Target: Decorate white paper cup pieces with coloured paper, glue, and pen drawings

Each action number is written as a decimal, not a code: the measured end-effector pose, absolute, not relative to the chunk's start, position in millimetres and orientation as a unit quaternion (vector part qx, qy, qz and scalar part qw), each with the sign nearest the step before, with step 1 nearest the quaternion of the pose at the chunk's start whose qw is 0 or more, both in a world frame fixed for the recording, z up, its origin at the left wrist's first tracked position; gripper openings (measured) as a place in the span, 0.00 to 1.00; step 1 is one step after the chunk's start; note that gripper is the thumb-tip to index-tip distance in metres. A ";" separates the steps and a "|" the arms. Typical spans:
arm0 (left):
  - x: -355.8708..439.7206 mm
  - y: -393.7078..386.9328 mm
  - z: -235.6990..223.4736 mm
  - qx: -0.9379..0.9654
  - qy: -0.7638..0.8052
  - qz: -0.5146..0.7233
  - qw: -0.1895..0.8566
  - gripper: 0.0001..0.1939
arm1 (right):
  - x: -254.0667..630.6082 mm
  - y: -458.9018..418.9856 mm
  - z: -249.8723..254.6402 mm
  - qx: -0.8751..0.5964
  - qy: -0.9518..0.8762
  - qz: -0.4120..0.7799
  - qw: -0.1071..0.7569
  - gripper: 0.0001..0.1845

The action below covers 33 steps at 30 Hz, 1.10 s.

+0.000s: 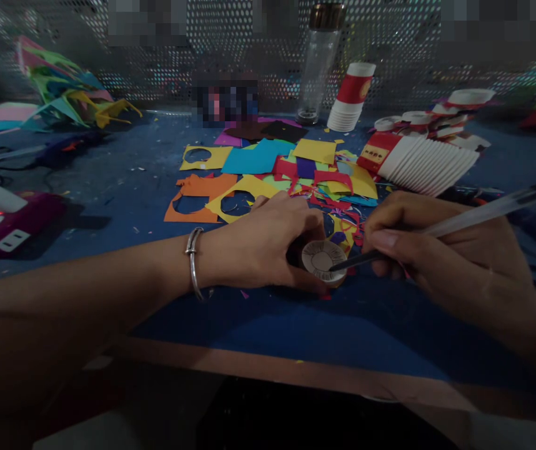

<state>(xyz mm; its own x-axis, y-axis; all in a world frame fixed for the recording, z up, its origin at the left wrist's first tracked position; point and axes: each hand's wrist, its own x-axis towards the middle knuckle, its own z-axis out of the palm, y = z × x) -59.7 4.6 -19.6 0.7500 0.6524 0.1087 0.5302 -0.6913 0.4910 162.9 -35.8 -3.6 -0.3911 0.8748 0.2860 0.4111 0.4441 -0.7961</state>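
My left hand (272, 244), with a silver bangle at its wrist, is closed around a small paper cup (315, 255) near the table's front. The cup's round white face points up and bears a drawn circle with short dark lines radiating around it. In my right hand (441, 250) a pen (474, 209) with a clear barrel and dark ends is pinched between thumb and fingers. Its tip rests at or just above the drawn circle. Just behind the cup lie coloured paper scraps (338, 181), partly hidden by my left hand.
Orange (207, 184) and yellow sheets with round holes lie mid-table. Behind stand a clear bottle (317, 69) and stacked paper cups (352, 94); another cup stack (427, 162) lies on its side at right. A purple power socket (19, 225) sits left, beneath folded coloured paper (71, 94).
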 end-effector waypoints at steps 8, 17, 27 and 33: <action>-59.4 5.7 -19.1 0.908 0.326 0.138 0.224 0.24 | 164.5 -35.5 -3.7 -0.402 -0.780 0.318 0.358 0.14; -59.1 5.3 -19.7 0.908 0.325 0.144 0.223 0.24 | 162.0 -35.7 -4.1 -0.401 -0.787 0.312 0.351 0.16; -58.8 5.0 -18.1 0.908 0.322 0.138 0.230 0.23 | 164.5 -35.9 -5.6 -0.391 -0.802 0.298 0.340 0.16; -59.4 6.2 -19.4 0.908 0.321 0.143 0.228 0.24 | 162.6 -35.4 -7.2 -0.391 -0.801 0.297 0.343 0.15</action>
